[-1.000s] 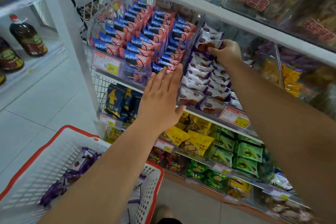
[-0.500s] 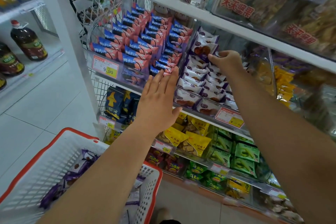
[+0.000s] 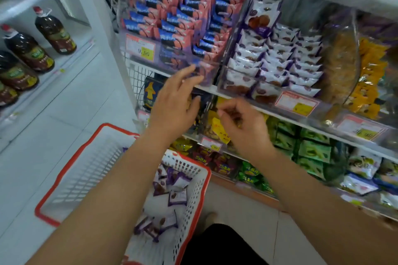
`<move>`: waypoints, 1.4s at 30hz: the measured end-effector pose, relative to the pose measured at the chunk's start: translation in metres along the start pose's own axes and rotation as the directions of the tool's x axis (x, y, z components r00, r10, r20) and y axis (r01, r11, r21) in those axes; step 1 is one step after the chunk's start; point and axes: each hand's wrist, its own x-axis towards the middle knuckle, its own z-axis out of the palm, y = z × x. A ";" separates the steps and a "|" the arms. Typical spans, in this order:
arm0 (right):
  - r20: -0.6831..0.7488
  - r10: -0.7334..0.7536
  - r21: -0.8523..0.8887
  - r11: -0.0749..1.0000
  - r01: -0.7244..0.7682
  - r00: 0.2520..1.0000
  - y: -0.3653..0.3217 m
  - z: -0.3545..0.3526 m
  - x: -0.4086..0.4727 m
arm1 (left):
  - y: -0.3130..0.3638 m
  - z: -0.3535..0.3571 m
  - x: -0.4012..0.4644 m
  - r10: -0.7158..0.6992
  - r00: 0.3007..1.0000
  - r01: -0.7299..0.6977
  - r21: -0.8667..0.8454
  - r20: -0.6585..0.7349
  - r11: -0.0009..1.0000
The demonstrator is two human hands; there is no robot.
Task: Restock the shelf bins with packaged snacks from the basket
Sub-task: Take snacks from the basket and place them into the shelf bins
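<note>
Because the purple-and-white snack packs [image 3: 277,58] stand on edge in tight rows, the clear bin [image 3: 237,90] keeps them facing out, up and to the right of both hands. More of these packs [image 3: 170,187] lie loose in the red-rimmed basket [image 3: 64,180] below the wrists, within easy reach for refilling. Neither hand holds anything: the left hand [image 3: 174,105] is spread with straight fingers by the blue-and-pink packs [image 3: 183,21], and the right hand [image 3: 243,127] hangs loosely curled, blurred, beneath the bin.

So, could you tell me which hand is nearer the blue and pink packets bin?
Left. The left hand has fingertips just below the blue and pink packets bin's front edge; the right hand hangs lower, off to its right.
</note>
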 end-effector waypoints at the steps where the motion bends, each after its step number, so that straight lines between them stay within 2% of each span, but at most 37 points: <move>1: 0.099 0.010 -0.037 0.999 -0.006 0.995 0.014 0.018 -0.014 | -0.016 0.003 -0.024 -0.081 0.997 0.081 -0.008 0.000 0.997; 2: 0.209 0.032 -0.098 0.995 -0.012 0.977 0.031 0.037 -0.027 | -0.034 0.009 -0.053 -0.194 0.980 0.196 -0.017 0.052 0.981; 3: 0.323 0.079 -0.171 0.985 -0.024 0.943 0.049 0.055 -0.040 | -0.050 0.015 -0.083 -0.324 0.934 0.331 -0.022 0.148 0.943; 5: 0.486 0.178 -0.311 0.950 -0.022 0.856 0.080 0.088 -0.062 | -0.077 0.030 -0.144 -0.529 0.762 0.553 0.050 0.374 0.831; 7: 0.577 0.154 -0.403 0.908 0.116 0.802 0.112 0.115 -0.079 | -0.097 0.049 -0.194 -0.589 0.619 0.581 0.202 0.520 0.788; 9: 0.635 0.206 -0.507 0.838 0.202 0.744 0.137 0.134 -0.092 | -0.118 0.072 -0.232 -0.634 0.475 0.652 0.240 0.611 0.720; 11: 0.649 0.262 -0.545 0.815 0.196 0.714 0.155 0.145 -0.101 | -0.134 0.094 -0.254 -0.703 0.354 0.769 0.235 0.617 0.594; 12: 0.650 0.286 -0.558 0.809 0.186 0.705 0.161 0.148 -0.104 | -0.139 0.103 -0.257 -0.747 0.316 0.833 0.205 0.585 0.513; 14: 0.662 0.314 -0.604 0.762 0.236 0.680 0.171 0.152 -0.108 | -0.145 0.118 -0.250 -0.855 0.198 0.966 0.051 0.480 0.252; 15: 0.668 0.324 -0.624 0.734 0.267 0.670 0.175 0.154 -0.110 | -0.150 0.127 -0.245 -0.891 0.116 0.993 -0.015 0.439 0.121; 16: 0.675 0.333 -0.643 0.703 0.303 0.659 0.178 0.156 -0.112 | -0.155 0.135 -0.238 -0.907 0.059 0.998 -0.056 0.418 0.039; 17: 0.677 0.344 -0.659 0.676 0.328 0.651 0.181 0.157 -0.113 | -0.163 0.143 -0.232 -0.916 0.033 0.998 -0.058 0.399 0.011; 19: 0.662 0.329 -0.676 0.652 0.345 0.674 0.188 0.160 -0.116 | -0.180 0.157 -0.228 -0.921 0.012 1.000 0.003 0.391 0.014; 21: 0.637 0.292 -0.690 0.629 0.358 0.714 0.193 0.162 -0.121 | -0.192 0.165 -0.228 -0.918 0.046 0.968 0.207 0.395 0.138; 23: 0.602 0.250 -0.704 0.614 0.357 0.758 0.201 0.165 -0.126 | -0.197 0.168 -0.230 -0.920 0.117 0.851 0.440 0.375 0.287; 24: 0.590 0.235 -0.703 0.621 0.347 0.773 0.201 0.165 -0.126 | -0.198 0.169 -0.231 -0.920 0.170 0.803 0.491 0.353 0.337; 26: 0.580 0.227 -0.695 0.638 0.331 0.782 0.200 0.165 -0.128 | -0.192 0.166 -0.231 -0.927 0.217 0.802 0.486 0.305 0.347; 28: 0.576 0.227 -0.663 0.692 0.286 0.785 0.193 0.163 -0.126 | -0.185 0.159 -0.232 -0.942 0.168 0.902 0.341 0.292 0.266; 30: 0.527 0.276 -0.580 0.808 0.103 0.804 0.181 0.159 -0.121 | -0.173 0.142 -0.228 -0.907 0.095 0.994 0.012 0.411 0.110; 32: 0.449 0.416 -0.413 0.881 -0.229 0.791 0.164 0.155 -0.110 | -0.151 0.121 -0.221 -0.826 0.059 0.935 -0.322 0.560 -0.151; 34: 0.390 0.499 -0.215 0.867 -0.450 0.774 0.142 0.151 -0.097 | -0.127 0.094 -0.214 -0.729 0.058 0.800 -0.469 0.682 -0.375; 35: 0.365 0.499 -0.145 0.864 -0.482 0.786 0.132 0.148 -0.091 | -0.115 0.079 -0.210 -0.651 0.087 0.744 -0.484 0.754 -0.461; 36: 0.355 0.492 -0.091 0.864 -0.495 0.795 0.124 0.146 -0.084 | -0.105 0.066 -0.209 -0.555 0.146 0.699 -0.482 0.819 -0.528; 38: 0.402 0.474 -0.015 0.859 -0.512 0.783 0.103 0.136 -0.071 | -0.086 0.038 -0.202 -0.383 0.291 0.647 -0.475 0.877 -0.596; 40: 0.502 0.419 0.044 0.861 -0.506 0.757 0.083 0.122 -0.060 | -0.070 0.016 -0.194 -0.272 0.386 0.652 -0.469 0.881 -0.596; 42: 0.592 0.373 0.085 0.852 -0.516 0.714 0.066 0.107 -0.052 | -0.055 0.001 -0.181 -0.227 0.420 0.677 -0.470 0.879 -0.567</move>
